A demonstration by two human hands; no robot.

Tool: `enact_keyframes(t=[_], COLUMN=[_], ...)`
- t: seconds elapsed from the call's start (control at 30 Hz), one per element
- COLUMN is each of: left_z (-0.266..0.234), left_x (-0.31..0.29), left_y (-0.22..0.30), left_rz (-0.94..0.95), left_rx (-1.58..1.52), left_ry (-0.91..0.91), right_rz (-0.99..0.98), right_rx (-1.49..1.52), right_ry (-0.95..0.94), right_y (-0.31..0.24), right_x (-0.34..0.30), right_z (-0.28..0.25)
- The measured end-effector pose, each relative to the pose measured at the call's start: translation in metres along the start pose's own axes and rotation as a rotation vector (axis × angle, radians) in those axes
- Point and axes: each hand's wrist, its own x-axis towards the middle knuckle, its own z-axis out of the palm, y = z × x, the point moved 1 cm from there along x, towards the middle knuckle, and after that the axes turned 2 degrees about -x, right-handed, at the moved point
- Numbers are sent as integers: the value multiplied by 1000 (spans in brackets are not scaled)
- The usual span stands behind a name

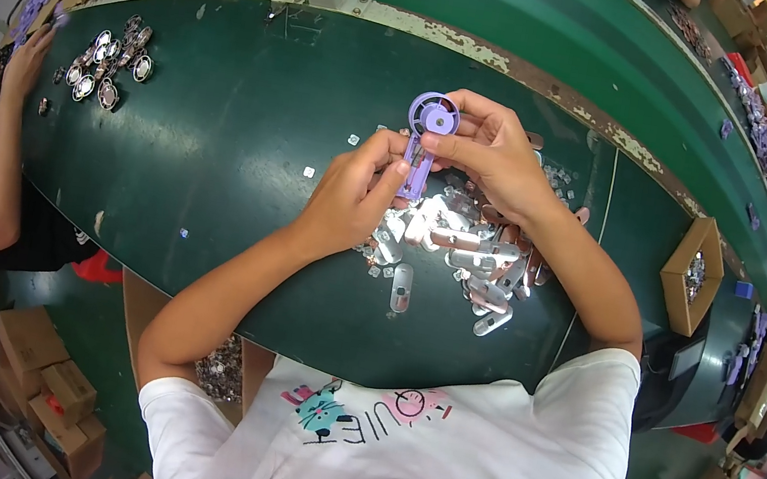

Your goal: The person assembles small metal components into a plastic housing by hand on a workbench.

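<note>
A purple handheld fan housing point(434, 117), with a round ring at the top and a long handle, is held upright between my two hands over the table. My left hand point(359, 187) is closed on the lower part of its handle. With thumb and fingers, my right hand point(497, 157) pinches the housing where ring and handle meet. Inside the handle is an open recess; what lies in it is too small to make out. Just below my hands lies a heap of shiny silver oval plates point(401, 287), some pinkish, with small clear square pieces point(309, 172) scattered around.
The dark green table point(221, 124) has a raised green divider point(499, 17) along its far side. Round metal parts point(112, 66) lie at the left, near a co-worker's arm point(17, 111). At the right stands a cardboard tray point(690, 278) of small parts. Cardboard boxes point(47, 367) fill the floor.
</note>
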Motion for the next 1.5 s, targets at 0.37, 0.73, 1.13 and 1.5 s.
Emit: enact_keyframes(t=[0.37, 0.73, 1.13, 1.5], left_z=[0, -2, -9, -13], left_x=[-2, -2, 0, 2], left_y=[18, 22, 16, 13], left_rz=[78, 111, 198, 140], left_rx=[58, -37, 53, 114], left_ry=[-87, -40, -19, -75], right_rz=[-88, -94, -168, -132], right_rx=[189, 31, 180, 154], right_ry=[-7, 17, 69, 109], right_y=[-2, -17, -12, -11], right_x=[-10, -4, -8, -7], right_z=[4, 4, 1, 4])
